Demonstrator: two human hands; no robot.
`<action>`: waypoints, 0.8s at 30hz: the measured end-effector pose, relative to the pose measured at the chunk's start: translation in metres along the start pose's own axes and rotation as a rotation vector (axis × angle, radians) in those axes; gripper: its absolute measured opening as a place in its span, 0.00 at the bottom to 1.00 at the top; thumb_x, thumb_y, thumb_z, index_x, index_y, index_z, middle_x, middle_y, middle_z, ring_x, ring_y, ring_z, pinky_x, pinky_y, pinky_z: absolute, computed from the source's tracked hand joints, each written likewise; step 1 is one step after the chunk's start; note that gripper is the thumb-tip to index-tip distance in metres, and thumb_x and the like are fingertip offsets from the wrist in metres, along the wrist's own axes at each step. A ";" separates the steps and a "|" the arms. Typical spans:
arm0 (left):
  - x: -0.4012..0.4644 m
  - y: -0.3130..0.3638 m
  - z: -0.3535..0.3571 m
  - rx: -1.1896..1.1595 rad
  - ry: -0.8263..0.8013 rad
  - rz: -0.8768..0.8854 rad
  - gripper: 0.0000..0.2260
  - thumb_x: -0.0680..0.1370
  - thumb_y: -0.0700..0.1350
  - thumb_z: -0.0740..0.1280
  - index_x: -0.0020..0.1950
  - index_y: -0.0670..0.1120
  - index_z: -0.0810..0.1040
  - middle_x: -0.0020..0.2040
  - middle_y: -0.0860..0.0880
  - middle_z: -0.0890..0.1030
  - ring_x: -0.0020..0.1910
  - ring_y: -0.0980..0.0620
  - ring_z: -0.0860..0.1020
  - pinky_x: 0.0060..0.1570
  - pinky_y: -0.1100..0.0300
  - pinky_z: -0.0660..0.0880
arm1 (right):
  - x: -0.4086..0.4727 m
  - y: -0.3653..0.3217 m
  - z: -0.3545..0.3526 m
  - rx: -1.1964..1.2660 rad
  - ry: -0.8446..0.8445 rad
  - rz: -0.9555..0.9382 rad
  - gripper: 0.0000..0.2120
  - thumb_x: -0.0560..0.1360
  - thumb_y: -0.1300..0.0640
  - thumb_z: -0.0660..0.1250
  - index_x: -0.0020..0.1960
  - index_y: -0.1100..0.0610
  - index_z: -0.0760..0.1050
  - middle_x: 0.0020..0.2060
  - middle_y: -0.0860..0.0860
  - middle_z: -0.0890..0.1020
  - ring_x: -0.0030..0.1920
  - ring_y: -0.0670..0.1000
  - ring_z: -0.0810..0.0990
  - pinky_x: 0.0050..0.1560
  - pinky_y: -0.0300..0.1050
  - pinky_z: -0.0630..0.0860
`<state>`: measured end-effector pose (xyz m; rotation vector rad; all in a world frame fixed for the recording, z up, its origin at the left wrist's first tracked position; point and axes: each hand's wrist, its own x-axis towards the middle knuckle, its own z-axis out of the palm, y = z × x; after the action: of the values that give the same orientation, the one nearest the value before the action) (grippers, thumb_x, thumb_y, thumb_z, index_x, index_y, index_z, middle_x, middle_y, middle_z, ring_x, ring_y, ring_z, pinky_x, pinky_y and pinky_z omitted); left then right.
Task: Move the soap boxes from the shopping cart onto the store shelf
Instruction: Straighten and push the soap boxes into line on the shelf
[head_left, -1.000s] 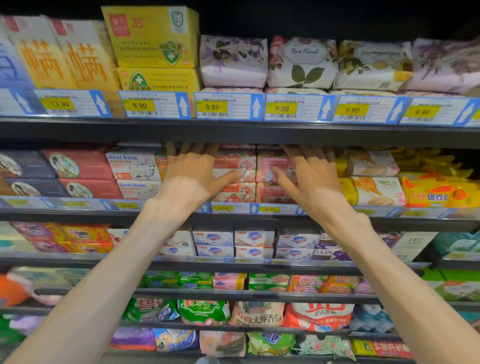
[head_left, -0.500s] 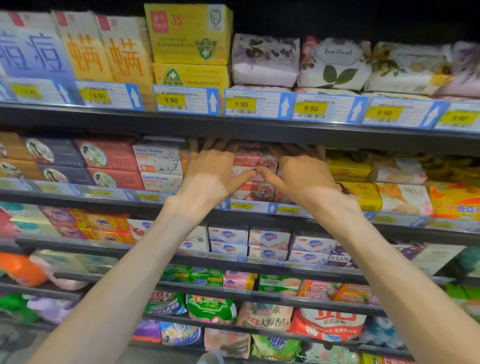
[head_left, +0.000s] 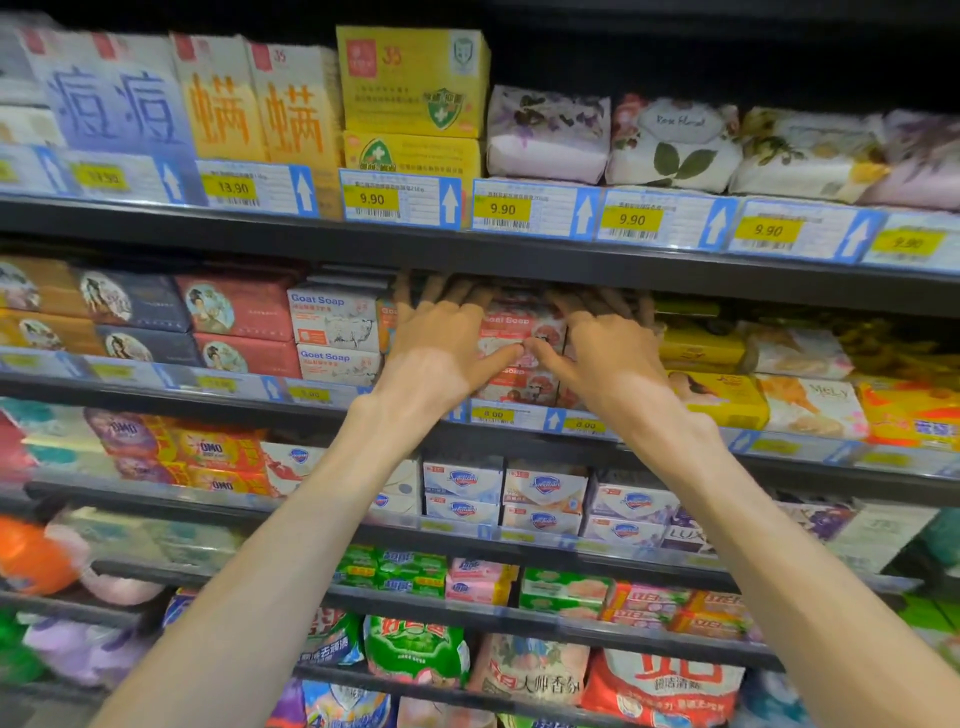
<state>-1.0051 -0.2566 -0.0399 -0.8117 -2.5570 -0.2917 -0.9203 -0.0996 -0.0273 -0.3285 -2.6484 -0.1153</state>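
Observation:
On the second shelf (head_left: 675, 447) stands a stack of pink Goat Soap boxes (head_left: 511, 322). My left hand (head_left: 436, 353) lies on the stack's left side and my right hand (head_left: 608, 358) on its right. The fingers of both reach straight over the top box into the shelf, under the shelf board above. Both thumbs press on the front of the boxes and meet tip to tip in the middle. My hands hide much of the stack. The shopping cart is out of view.
White Goat Soap boxes (head_left: 332, 322) stand just left of the stack, yellow soap boxes (head_left: 701, 348) just right. The upper shelf's edge (head_left: 519, 260) hangs low over my fingers. Price tags (head_left: 493, 414) line the rail below. Lower shelves hold more soap and detergent.
My hands have moved in toward each other from a spread position until the thumbs meet on the pink boxes. The view has drawn closer to the shelf.

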 end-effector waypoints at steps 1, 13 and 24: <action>0.001 0.000 -0.001 -0.001 0.006 0.001 0.33 0.77 0.70 0.58 0.73 0.50 0.71 0.69 0.45 0.77 0.76 0.41 0.63 0.77 0.37 0.49 | 0.000 0.000 -0.002 -0.007 -0.007 0.002 0.24 0.80 0.36 0.56 0.55 0.55 0.77 0.48 0.54 0.85 0.54 0.59 0.82 0.69 0.58 0.67; -0.011 0.041 0.023 -0.040 0.315 0.268 0.24 0.81 0.60 0.57 0.71 0.47 0.75 0.69 0.48 0.78 0.74 0.45 0.68 0.75 0.34 0.51 | -0.032 0.047 0.025 -0.023 0.383 -0.009 0.23 0.80 0.40 0.60 0.63 0.57 0.76 0.49 0.58 0.82 0.51 0.62 0.78 0.59 0.58 0.69; 0.013 0.073 0.006 -0.069 -0.037 0.135 0.23 0.82 0.63 0.57 0.65 0.48 0.76 0.57 0.46 0.83 0.63 0.41 0.77 0.68 0.43 0.64 | -0.020 0.067 0.024 0.153 0.158 0.255 0.29 0.77 0.32 0.57 0.46 0.58 0.77 0.43 0.59 0.82 0.48 0.63 0.78 0.48 0.54 0.71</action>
<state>-0.9735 -0.1891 -0.0341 -1.0193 -2.5237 -0.3268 -0.8963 -0.0356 -0.0563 -0.5757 -2.4190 0.1371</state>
